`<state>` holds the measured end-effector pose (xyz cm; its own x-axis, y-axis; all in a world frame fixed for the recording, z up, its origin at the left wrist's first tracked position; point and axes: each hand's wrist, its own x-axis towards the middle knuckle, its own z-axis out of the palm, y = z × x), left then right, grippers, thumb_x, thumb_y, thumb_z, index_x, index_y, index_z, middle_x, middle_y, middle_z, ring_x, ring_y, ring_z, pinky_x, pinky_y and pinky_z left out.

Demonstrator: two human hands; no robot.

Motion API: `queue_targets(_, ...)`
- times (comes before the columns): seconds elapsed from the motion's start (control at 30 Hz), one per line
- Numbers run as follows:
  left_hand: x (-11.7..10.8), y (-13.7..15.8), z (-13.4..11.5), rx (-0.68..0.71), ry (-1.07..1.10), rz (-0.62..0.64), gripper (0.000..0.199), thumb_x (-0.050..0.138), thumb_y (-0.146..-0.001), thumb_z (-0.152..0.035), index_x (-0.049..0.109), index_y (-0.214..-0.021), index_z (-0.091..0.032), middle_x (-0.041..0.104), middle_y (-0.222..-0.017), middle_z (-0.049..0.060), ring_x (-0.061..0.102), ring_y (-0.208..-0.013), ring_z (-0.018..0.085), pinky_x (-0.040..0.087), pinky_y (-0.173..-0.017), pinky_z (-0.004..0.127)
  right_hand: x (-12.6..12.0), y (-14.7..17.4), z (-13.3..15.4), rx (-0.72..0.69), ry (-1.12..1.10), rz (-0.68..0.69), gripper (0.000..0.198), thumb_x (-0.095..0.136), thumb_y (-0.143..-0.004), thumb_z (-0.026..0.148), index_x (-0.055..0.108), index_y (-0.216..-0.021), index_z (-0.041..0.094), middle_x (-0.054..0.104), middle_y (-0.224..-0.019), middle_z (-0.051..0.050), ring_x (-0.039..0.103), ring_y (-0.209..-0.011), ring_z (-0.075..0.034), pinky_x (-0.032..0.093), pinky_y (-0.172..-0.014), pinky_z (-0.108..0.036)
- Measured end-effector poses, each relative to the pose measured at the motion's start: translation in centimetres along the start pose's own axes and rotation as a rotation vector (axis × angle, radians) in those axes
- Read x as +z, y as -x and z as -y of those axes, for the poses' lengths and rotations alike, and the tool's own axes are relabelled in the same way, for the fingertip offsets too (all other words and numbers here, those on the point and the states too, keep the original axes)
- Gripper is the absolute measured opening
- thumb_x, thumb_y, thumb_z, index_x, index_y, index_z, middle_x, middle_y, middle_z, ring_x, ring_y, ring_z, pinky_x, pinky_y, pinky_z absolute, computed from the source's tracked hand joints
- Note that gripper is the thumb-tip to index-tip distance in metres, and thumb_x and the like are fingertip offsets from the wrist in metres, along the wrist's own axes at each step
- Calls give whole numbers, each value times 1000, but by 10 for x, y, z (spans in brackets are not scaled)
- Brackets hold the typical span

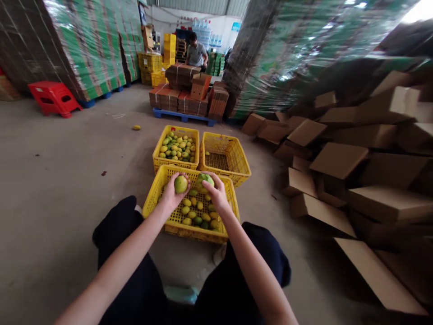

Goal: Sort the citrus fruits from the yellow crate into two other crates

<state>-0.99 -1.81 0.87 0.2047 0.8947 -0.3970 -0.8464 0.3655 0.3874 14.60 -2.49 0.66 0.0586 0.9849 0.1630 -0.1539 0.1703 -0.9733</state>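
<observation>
My left hand is closed round a yellow-green lemon, palm turned up. In my right hand is a greener lemon, gripped between thumb and fingers. Both hands are over a yellow plastic crate on the floor between my knees. Several yellow and green lemons lie in its middle and right part, some hidden by my hands. Just beyond stands a second yellow crate filled with lemons. Beside it, a third yellow crate holds a lemon at its left side.
Cardboard boxes are heaped at the right. A blue pallet with bundled cardboard stands ahead, and a person is behind it. Wrapped stacks rise on both sides. A red stool and a stray lemon are at the left.
</observation>
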Motion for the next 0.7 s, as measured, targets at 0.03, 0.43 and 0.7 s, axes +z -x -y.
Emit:
queue_targets(0.03, -7, 9, 3, 20, 50, -46, 18, 53, -88, -21, 63, -75, -16, 65, -68, 0, 64, -62, 11, 54, -57, 20, -2, 7, 0, -30, 35, -23, 33, 76, -66, 36, 70, -96, 23, 70, -91, 1, 60, -85, -18, 49, -79, -30)
queue_targets(0.43, -52, 107, 20, 163, 260, -39, 14, 54, -82, -15, 67, -87, -17, 73, -101, 7, 66, -105, 22, 53, -87, 32, 48, 125, -3, -111, -21, 31, 52, 82, -64, 36, 64, -111, 24, 68, -119, -8, 64, -105, -25, 49, -96, -44)
queue_targets(0.7, -54, 125, 47, 55, 186, 32, 25, 49, -83, -17, 70, -95, -13, 73, -105, 10, 65, -111, 23, 49, -96, 34, 36, 174, -7, -28, 25, 3, 47, 78, -69, 35, 64, -113, 24, 69, -115, -6, 63, -107, -25, 48, -98, -43)
